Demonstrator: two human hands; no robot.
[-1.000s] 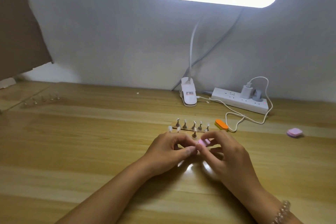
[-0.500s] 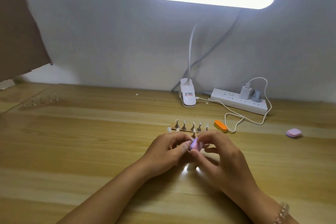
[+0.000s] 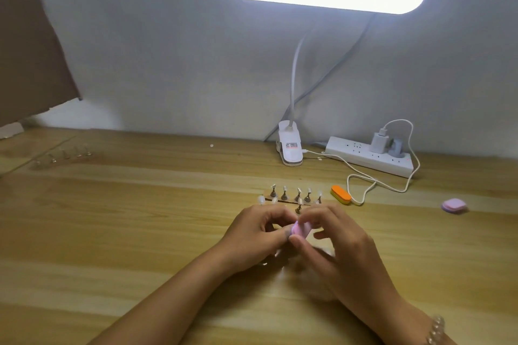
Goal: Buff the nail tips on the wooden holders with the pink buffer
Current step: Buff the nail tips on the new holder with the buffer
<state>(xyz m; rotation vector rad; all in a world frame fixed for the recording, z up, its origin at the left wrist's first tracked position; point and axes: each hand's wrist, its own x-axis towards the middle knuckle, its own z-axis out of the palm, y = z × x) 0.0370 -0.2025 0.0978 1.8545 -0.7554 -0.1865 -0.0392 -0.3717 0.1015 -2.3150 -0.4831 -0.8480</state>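
Observation:
A small pink buffer (image 3: pixel 300 230) is pinched between the thumb and fingers of my right hand (image 3: pixel 333 244) over the middle of the table. My left hand (image 3: pixel 258 235) meets it from the left with curled fingers, pinching something small against the buffer; what it holds is hidden. Just behind my hands a wooden holder strip (image 3: pixel 291 199) carries several metal stands topped with clear nail tips. One more stand (image 3: pixel 299 206) sits in front of the row.
An orange buffer block (image 3: pixel 340 194) lies right of the holders, a second pink buffer (image 3: pixel 454 206) far right. A lamp clamp (image 3: pixel 290 147), power strip (image 3: pixel 367 158) and white cable (image 3: pixel 361 179) sit at the back. Another holder row (image 3: pixel 67 155) lies far left.
The pink buffer has shifted slightly between my fingers, sliding left then back against what my left hand pinches. Both hands stay in the same place.

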